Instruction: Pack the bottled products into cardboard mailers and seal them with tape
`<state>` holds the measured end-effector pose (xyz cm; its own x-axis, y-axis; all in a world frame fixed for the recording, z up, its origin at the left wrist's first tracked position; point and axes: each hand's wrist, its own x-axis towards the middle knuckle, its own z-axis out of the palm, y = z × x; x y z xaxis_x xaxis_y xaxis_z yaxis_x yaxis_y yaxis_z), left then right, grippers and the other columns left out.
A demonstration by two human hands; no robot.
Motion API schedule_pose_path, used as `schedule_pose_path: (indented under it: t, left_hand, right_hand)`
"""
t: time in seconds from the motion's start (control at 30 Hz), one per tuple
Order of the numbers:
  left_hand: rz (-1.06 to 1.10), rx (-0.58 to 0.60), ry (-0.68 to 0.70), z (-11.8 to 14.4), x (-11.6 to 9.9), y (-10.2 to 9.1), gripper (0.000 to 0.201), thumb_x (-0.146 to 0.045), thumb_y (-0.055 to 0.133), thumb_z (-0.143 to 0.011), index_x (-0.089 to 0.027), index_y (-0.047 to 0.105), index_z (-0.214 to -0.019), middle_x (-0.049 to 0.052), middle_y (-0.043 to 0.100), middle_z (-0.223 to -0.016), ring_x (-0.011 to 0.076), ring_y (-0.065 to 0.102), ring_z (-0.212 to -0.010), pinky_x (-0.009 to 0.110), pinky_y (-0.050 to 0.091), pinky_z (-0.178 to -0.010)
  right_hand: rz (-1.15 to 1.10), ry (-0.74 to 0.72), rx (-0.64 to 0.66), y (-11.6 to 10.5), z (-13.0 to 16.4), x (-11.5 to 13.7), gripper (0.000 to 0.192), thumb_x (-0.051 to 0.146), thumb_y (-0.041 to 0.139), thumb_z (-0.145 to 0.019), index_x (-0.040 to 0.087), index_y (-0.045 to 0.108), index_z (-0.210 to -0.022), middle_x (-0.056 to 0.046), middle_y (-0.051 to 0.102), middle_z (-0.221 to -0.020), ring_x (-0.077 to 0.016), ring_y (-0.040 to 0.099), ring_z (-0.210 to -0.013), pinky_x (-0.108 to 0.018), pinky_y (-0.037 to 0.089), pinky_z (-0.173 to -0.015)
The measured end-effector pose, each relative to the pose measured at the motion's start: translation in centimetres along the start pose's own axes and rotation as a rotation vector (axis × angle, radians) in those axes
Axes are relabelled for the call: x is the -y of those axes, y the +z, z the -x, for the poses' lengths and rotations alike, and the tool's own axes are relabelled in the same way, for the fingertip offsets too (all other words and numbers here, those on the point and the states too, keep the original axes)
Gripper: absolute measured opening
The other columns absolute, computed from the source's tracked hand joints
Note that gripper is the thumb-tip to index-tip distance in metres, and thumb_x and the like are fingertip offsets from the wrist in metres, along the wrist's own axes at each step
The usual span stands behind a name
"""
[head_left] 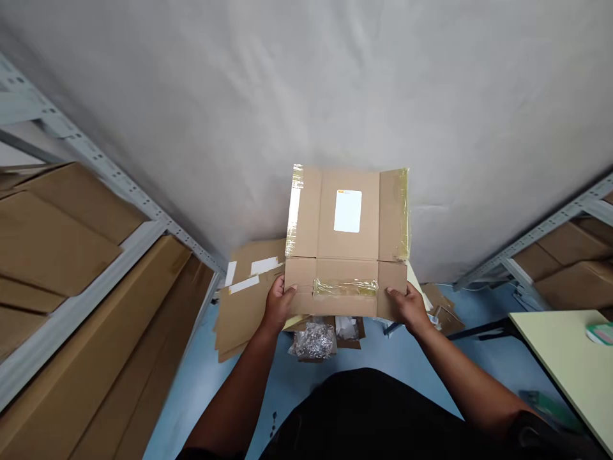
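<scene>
Spread out in front of me is an unfolded cardboard box [348, 246], held up by its two lower corners. A white label [348, 211] is stuck on its upper middle panel, and shiny packing tape [345, 287] runs across the lower panel and along both upper side edges. My left hand [279, 305] is closed on the lower left corner, thumb on the near face. At the lower right corner my right hand [406, 305] pinches the cardboard the same way. The fingers behind the cardboard are hidden.
Flattened cardboard sheets [244, 306] lean at the wall on the left. Below stands a box with crumpled clear plastic [313, 340]. Metal shelves with cardboard boxes flank me, the left shelf [143, 233] closer. A pale table [565, 358] is at the right.
</scene>
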<state>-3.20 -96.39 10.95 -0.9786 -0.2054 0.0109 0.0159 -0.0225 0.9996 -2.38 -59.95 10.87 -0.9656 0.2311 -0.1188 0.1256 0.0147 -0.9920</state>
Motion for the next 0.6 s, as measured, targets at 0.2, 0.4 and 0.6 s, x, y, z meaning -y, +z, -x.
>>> schedule_pose_path:
  t: [0.2, 0.4, 0.6]
  left_hand:
    - [0.016, 0.141, -0.017, 0.1, -0.1, 11.3, 0.059, -0.047, 0.071, -0.078, -0.017, 0.058, -0.128, 0.013, 0.073, -0.122, 0.0289, 0.07, -0.107, 0.042, 0.055, -0.095]
    - [-0.043, 0.274, -0.008, 1.5, 0.1, 24.6, 0.058, -0.048, 0.069, -0.078, -0.017, 0.058, -0.127, 0.013, 0.073, -0.125, 0.0279, 0.07, -0.108, 0.039, 0.055, -0.094]
    - [-0.083, 0.452, -0.003, 2.2, 0.4, 37.5, 0.058, -0.051, 0.069, -0.079, -0.017, 0.059, -0.125, 0.013, 0.073, -0.124, 0.0272, 0.07, -0.106, 0.037, 0.055, -0.091]
  right_hand:
    - [-0.049, 0.026, -0.145, -11.1, -0.4, -1.9, 0.061, 0.054, 0.078, -0.07, 0.017, 0.067, -0.118, -0.013, 0.078, -0.113, -0.031, 0.074, -0.099, -0.038, 0.059, -0.08]
    - [-0.082, 0.02, -0.264, -23.7, 0.0, -2.7, 0.059, 0.053, 0.078, -0.069, 0.017, 0.068, -0.114, -0.013, 0.079, -0.112, -0.031, 0.074, -0.099, -0.039, 0.058, -0.083]
    - [-0.094, 0.063, -0.46, -34.5, 1.9, -3.7, 0.058, 0.054, 0.078, -0.069, 0.018, 0.068, -0.113, -0.012, 0.079, -0.109, -0.0315, 0.074, -0.097, -0.04, 0.059, -0.082]
